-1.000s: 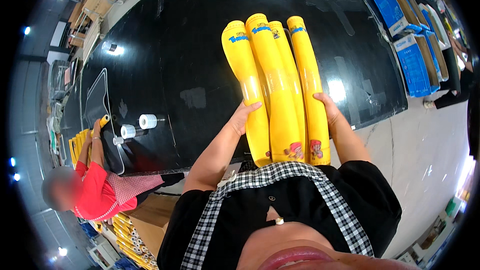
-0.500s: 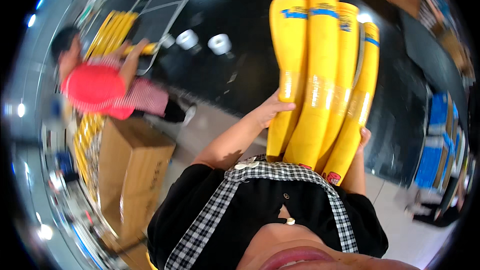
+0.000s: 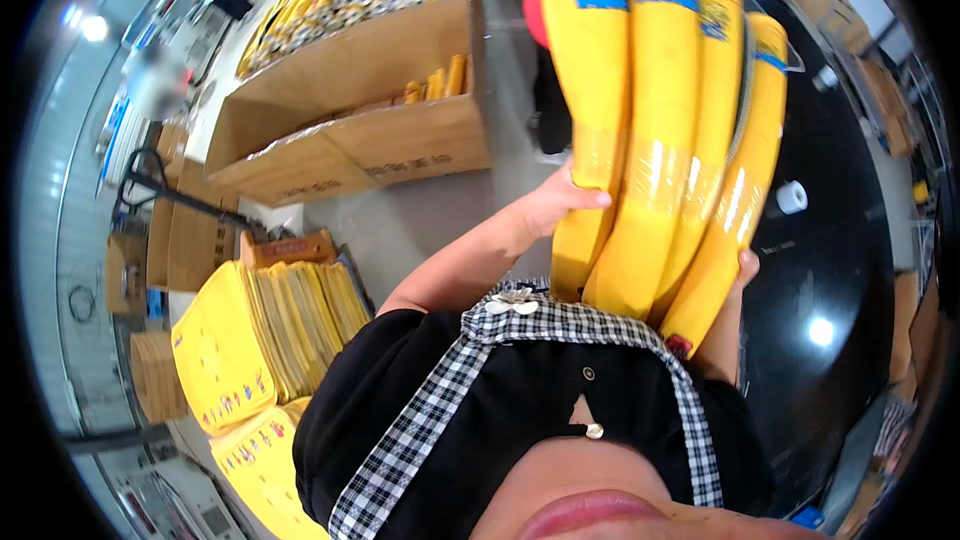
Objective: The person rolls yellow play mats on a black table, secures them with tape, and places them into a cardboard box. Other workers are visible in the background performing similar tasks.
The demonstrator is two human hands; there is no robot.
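Four long yellow plastic-wrapped rolls (image 3: 660,130) are bundled side by side and carried in front of the person's chest, above the black top with its checked collar. Their long axes run nearly upright in the picture, the lower ends close to the collar and the upper ends, marked with blue print, pointing away from the person toward the top edge; the bundle leans slightly to the right at its base.

The left hand (image 3: 560,205) presses its grip against the left side of the bundle, thumb laid across the face of the outermost roll. The right hand (image 3: 745,265) is mostly hidden behind the rolls; only fingertips show at the right lower edge, curled onto the bundle there.

To the right lies a glossy black counter (image 3: 850,270) with a small white tape roll (image 3: 792,197) on it. To the left stands a large open cardboard box (image 3: 350,130) holding more yellow rolls, and nearer the person are stacks of flat yellow printed bags (image 3: 250,340) on the floor.
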